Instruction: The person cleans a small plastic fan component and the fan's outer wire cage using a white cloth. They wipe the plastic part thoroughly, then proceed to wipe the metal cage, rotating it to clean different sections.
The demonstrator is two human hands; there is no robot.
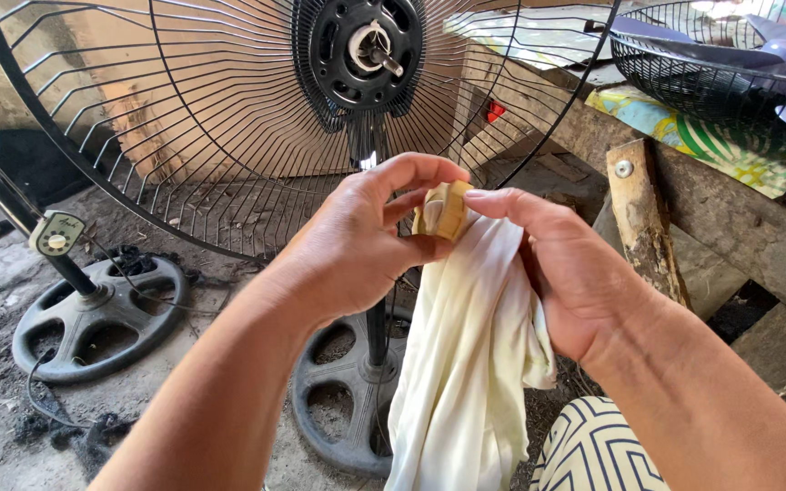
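Note:
My left hand [357, 241] pinches a small yellowish plastic piece [448, 209] between thumb and fingers. My right hand [570, 268] holds a long cream-white cloth [466, 364] that hangs down, and its fingertips press the cloth against the same piece. Both hands are raised in front of a standing fan with a bare motor hub and shaft [361, 50] and a round black rear wire guard [220, 136].
The fan's round base [343, 400] stands on a dirty concrete floor. A second fan's base [93, 314] and pole [2, 195] are at the left. A rough wooden bench [739, 227] at the right carries another fan guard with blades [730, 64].

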